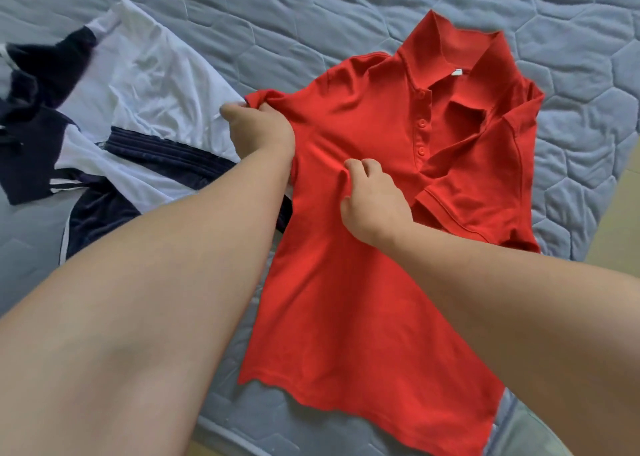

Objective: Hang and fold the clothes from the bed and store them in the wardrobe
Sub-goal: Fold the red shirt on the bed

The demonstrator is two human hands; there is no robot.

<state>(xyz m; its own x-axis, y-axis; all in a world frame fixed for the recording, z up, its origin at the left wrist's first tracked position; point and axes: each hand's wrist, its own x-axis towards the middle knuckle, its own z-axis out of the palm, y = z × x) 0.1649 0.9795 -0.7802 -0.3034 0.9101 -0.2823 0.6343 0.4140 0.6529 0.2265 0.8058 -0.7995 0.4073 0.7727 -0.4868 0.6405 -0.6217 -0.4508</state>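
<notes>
A red short-sleeved cotton polo shirt lies front-up on the grey-blue quilted bed, close to the bed's right edge, with its collar toward the far side and its hem toward the near edge. One sleeve, on the side by the bed's right edge, is folded in over the chest. The left hand grips the other sleeve, fingers curled round its end. The right hand pinches a ridge of cloth at mid-chest, just beside the buttons. A crumpled heap of white and navy garments lies toward the bed's left side, touching the gripped sleeve.
</notes>
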